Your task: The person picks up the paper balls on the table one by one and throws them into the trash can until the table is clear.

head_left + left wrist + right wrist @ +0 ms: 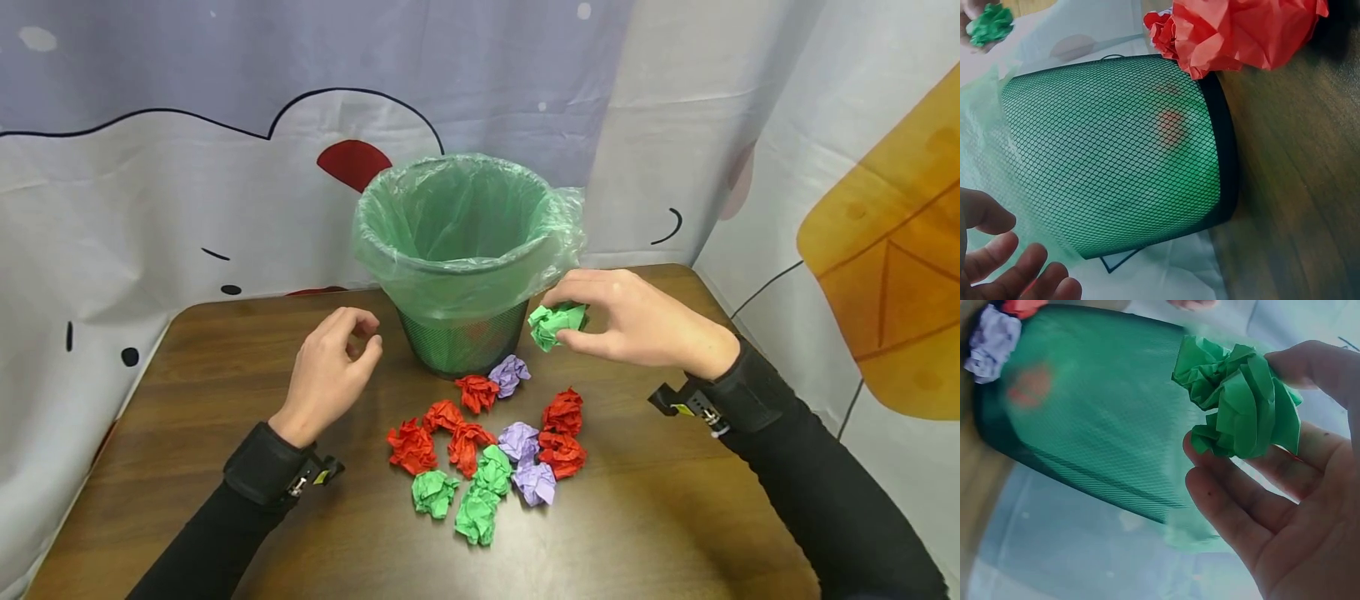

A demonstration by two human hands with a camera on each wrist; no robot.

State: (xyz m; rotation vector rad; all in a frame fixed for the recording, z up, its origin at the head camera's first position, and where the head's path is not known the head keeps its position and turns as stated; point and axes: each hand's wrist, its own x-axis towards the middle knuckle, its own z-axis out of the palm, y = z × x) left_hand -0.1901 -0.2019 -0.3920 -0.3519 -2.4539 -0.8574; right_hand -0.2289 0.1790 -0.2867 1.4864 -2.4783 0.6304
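Note:
A crumpled green paper ball (555, 324) is pinched between thumb and fingers of my right hand (626, 321), raised at the right side of the bin. In the right wrist view the same green ball (1238, 400) sits at the fingertips. My left hand (330, 367) hovers left of the bin, fingers loosely bent around nothing. Between the hands stands a mesh wastebasket (457, 342) with a translucent green bag (450, 287) folded over its rim. A reddish patch (1171, 125) shows through the mesh.
On the wooden table (637, 517), several red paper balls (412, 446), green paper balls (476, 515) and purple paper balls (535, 482) lie before the bin. One red ball (477, 393) and one purple ball (509, 375) lie close to its base. A printed curtain (225, 200) hangs behind.

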